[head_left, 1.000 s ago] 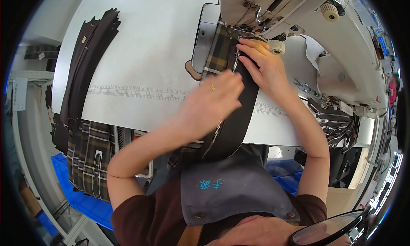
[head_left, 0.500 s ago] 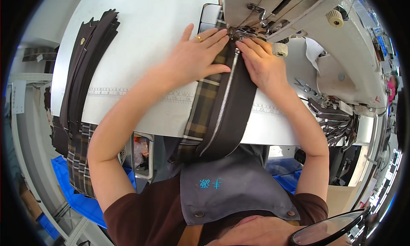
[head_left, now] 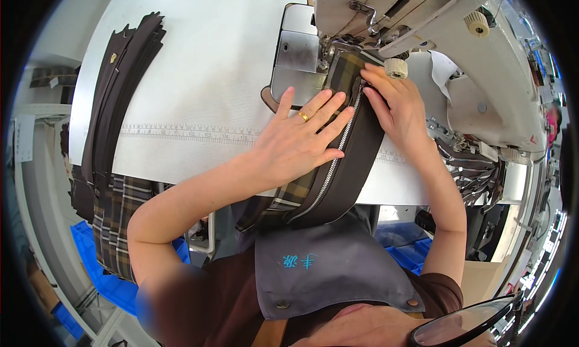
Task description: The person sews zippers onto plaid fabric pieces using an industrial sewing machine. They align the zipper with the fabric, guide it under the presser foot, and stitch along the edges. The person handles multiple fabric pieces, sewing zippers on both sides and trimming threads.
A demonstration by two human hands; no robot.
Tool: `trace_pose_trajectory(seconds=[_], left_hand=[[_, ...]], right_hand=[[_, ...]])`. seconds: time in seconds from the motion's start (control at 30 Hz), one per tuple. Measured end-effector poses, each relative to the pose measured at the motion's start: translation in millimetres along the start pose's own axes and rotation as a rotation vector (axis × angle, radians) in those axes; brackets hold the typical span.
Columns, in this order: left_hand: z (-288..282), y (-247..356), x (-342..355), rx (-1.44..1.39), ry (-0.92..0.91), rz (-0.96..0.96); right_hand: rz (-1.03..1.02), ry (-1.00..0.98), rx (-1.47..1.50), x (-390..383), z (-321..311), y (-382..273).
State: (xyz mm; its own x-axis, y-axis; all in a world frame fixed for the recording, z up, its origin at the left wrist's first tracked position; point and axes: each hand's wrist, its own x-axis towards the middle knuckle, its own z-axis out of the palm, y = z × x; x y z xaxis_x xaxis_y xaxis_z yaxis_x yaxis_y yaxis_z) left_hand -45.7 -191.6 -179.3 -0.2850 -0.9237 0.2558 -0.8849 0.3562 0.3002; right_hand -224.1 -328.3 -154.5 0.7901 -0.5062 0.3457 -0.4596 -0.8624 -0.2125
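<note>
A plaid fabric piece joined to dark cloth with a silver metal zipper lies slanted over the table, its near end hanging off the front edge. My left hand rests flat on the plaid and zipper, fingers spread. At the zipper's upper end, my right hand grips the dark cloth between thumb and fingers. Just beyond is the sewing machine, its presser foot area partly hidden. The plaid's far end lies by the foot, beside a shiny metal plate.
A stack of dark cloth strips lies at the left, with plaid pieces hanging below. Several zippers are piled at the right. A ruler scale crosses the white table. Blue bins stand beneath.
The zippered piece has shifted toward me and to the right, uncovering more of the metal plate. Both hands have moved with it, the left down along the zipper.
</note>
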Motion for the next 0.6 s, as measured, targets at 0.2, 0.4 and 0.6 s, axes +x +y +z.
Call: trace_pose_trajectory(seconds=[0.2, 0.4, 0.6], left_hand=[[-2, 11, -2, -0.016, 0.068, 0.017], [-50, 34, -85, -0.942, -0.083, -0.15], [76, -8, -173, -1.312, 0.315, -1.126]], right_hand=[[-0.097, 0.101, -0.077, 2, 25, -13], [-0.041, 0.012, -0.028, 0, 23, -6], [-0.161, 0.093, 0.062, 5, 24, -4]])
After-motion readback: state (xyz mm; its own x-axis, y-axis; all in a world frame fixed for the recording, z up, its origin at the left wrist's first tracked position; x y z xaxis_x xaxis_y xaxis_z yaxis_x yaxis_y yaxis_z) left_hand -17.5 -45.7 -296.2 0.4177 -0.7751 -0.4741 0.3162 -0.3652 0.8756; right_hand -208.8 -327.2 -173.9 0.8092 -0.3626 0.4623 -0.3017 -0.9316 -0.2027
